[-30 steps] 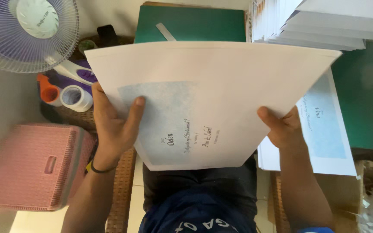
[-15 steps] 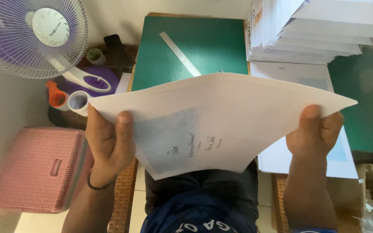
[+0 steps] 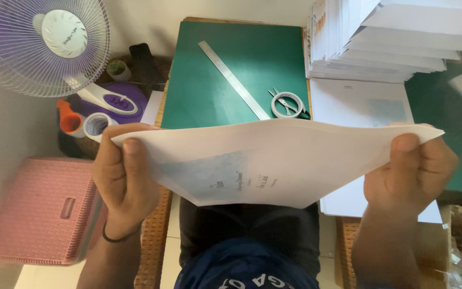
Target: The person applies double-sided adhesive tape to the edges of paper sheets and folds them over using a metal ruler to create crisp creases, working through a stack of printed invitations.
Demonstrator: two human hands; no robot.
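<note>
A large white sheet of paper [image 3: 274,160], with a pale blue printed patch and small writing, hangs bent between both hands above my lap. My left hand [image 3: 124,174] grips its left edge, thumb on top. Its right edge is pinched in my right hand [image 3: 410,171]. The sheet's far edge curls toward me, almost edge-on to the camera. Behind it lies a green cutting mat [image 3: 241,69] with a steel ruler [image 3: 233,80] lying diagonally and a pair of white-handled scissors [image 3: 287,104] on it.
A stack of white folded sheets [image 3: 380,43] stands at the back right, with flat printed sheets [image 3: 359,104] below it. A purple and white fan [image 3: 44,43] stands at the left, above a pink plastic basket [image 3: 38,214]. An orange-and-white tape dispenser [image 3: 84,123] sits by the fan's base.
Both hands have folded the sheet over toward me, so it went from facing the camera to nearly edge-on. The mat, ruler and scissors behind it came into sight.
</note>
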